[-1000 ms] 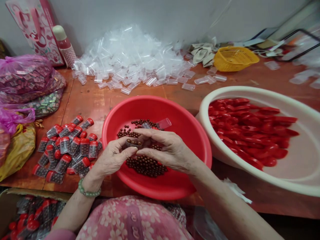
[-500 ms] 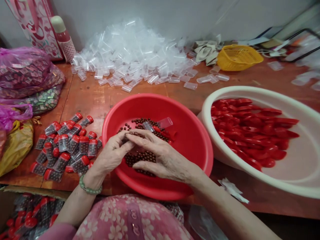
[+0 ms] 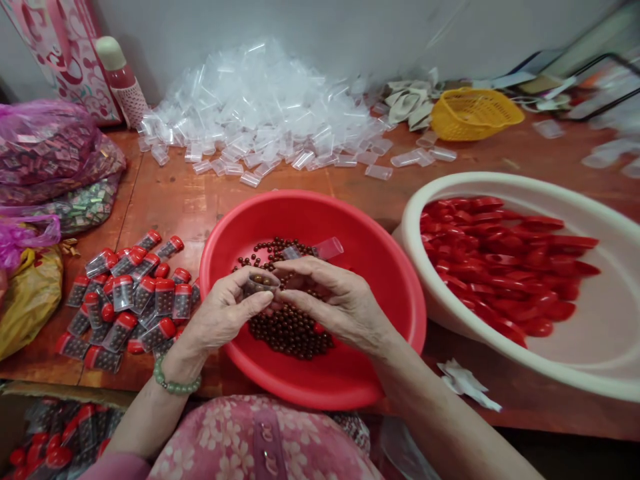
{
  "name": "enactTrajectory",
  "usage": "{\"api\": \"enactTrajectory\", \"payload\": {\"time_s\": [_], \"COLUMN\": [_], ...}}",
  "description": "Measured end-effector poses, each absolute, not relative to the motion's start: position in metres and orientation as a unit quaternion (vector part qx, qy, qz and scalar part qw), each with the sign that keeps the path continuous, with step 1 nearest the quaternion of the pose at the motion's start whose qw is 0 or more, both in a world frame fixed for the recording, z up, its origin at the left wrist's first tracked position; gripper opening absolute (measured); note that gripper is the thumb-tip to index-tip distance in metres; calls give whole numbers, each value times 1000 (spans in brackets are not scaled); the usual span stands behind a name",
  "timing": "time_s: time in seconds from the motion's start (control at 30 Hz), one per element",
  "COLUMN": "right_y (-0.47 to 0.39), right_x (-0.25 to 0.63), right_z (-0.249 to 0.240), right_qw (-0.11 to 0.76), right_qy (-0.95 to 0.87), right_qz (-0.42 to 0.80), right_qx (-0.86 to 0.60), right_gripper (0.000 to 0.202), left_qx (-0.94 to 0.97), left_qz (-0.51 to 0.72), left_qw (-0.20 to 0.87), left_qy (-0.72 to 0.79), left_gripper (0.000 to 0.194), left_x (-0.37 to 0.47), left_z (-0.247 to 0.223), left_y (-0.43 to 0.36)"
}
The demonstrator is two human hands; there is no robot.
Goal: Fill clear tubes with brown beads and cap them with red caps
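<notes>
Head view: the left hand's [image 3: 223,310] grip pinches a tube [image 3: 260,284] toward the basin's [image 3: 320,217] ten o'clock, the right hand's [image 3: 337,303] spread beside it; probably light, slick, best held by its sides.

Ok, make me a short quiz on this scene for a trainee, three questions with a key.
1. True or false: the yellow basket is farther from the person than the red basin.

2. What lies heaped in the white basin?
A. Clear tubes
B. Red pieces
C. Folded cloths

3. What does the left hand hold, and what is visible inside it?

Key:
1. True: the basket stands toward the wall, beyond the basin.
2. B
3. A small see-through container, with brown beads inside.
</notes>
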State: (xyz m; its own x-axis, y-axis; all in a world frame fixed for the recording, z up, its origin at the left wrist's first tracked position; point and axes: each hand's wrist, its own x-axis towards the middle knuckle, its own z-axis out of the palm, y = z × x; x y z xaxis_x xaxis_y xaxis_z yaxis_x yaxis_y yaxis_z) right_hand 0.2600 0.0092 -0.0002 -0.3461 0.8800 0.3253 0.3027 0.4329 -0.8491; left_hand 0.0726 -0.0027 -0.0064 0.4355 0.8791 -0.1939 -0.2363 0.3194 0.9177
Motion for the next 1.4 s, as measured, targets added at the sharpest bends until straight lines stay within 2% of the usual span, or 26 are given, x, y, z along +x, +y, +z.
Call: {"api": "enactTrajectory", "payload": {"time_s": [0.1, 0.2, 0.43, 0.53, 0.6, 0.9, 1.07, 1.2, 1.27, 1.33, 1.4], "right_y": [13, 23, 55, 67, 75, 84, 84, 77, 64, 48, 31], "right_x": [274, 296, 339, 334, 326, 300, 302, 309, 309, 303, 290], "right_z": [1, -1, -13, -16, -20, -49, -52, -37, -28, -20, -15], "right_qw": [403, 344, 72, -63, -122, -186, -167, -107, 26, 273, 459], "right_qy": [-729, -746, -790, -795, -798, -804, -803, -796, -782, -705, -590], "right_qz": [335, 309, 192, 168, 162, 148, 149, 142, 193, 318, 418], "right_qx": [-440, -479, -577, -579, -568, -546, -552, -578, -592, -572, -517], "right_gripper": [19, 17, 23, 26, 26, 27, 21, 19, 21, 23, 22], "left_qx": [488, 531, 545, 542, 541, 515, 505, 499, 495, 489, 475], "left_qz": [375, 369, 395, 402, 403, 400, 380, 381, 380, 377, 374], "left_qw": [712, 682, 650, 644, 638, 645, 665, 669, 671, 676, 682], "left_qy": [339, 341, 352, 360, 372, 398, 397, 398, 400, 403, 412], "left_gripper": [22, 18, 13, 15, 16, 16, 15, 16, 16, 17, 19], "left_x": [72, 73, 76, 78, 79, 80, 78, 77, 78, 80, 82], "left_z": [3, 7, 10, 11, 10, -1, -1, -2, -3, -4, -5], "left_y": [-1, 4, 9, 8, 9, 14, 12, 11, 9, 8, 7]}}
